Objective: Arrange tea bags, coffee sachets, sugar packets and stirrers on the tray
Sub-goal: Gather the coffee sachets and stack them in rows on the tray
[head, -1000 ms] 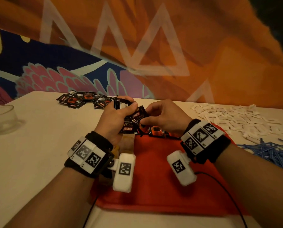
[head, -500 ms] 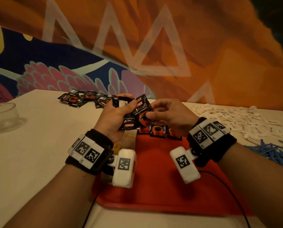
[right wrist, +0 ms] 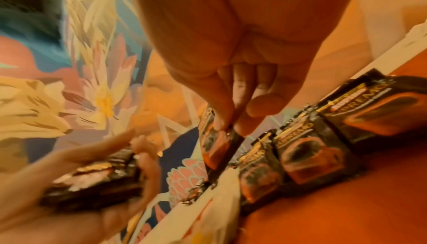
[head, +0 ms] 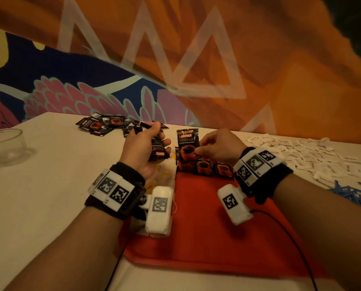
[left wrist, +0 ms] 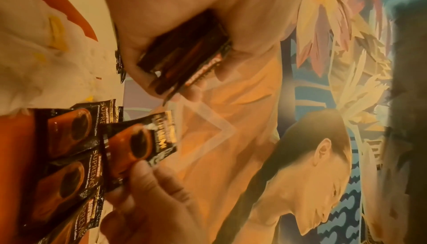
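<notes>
Glossy foil coffee sachets (head: 187, 147), smooth red plastic tray (head: 206, 238), clear glass bowl (head: 5, 143).

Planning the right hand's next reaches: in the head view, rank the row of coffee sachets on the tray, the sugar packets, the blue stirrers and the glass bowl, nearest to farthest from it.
1. Row of coffee sachets, just beneath the right hand.
2. Sugar packets, to its right.
3. Blue stirrers, right, nearer the person.
4. Glass bowl, far left.

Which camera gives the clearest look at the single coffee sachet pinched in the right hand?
The head view: the coffee sachet faces it upright, label readable, in the right hand. The left wrist view shows it sideways; the right wrist view shows it blurred.
</notes>
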### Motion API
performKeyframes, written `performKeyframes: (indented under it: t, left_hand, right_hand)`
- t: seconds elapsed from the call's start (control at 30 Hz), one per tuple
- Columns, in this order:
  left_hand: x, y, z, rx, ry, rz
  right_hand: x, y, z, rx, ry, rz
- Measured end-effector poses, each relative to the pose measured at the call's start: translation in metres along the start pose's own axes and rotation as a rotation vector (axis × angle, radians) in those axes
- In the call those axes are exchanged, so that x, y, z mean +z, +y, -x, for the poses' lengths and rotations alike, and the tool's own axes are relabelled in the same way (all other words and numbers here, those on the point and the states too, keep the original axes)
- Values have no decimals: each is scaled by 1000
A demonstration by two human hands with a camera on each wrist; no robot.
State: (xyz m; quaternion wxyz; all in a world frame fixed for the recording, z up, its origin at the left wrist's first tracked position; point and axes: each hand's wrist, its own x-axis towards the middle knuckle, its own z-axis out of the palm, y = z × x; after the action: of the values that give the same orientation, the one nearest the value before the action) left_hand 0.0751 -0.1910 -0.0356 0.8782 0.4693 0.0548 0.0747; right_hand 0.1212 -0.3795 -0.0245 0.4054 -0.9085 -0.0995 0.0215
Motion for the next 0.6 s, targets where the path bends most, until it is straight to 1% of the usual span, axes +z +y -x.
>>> performKeyframes:
  t: [0.13,0.23,0.43,0.6]
  left_hand:
    - [-3,1,-1,-57,2,35]
    - [-4,1,-3,-68,10,44]
    - [-5,3,-3,-82,18,58]
    - [-5,3,-3,-92,21,53]
  right_hand:
    - [5,4,-1,215,-91,45]
    - [9,4,-2,309,-141,20]
    - [24,-2,-10,337,-175,25]
    - [32,-6,-13,324,-142,56]
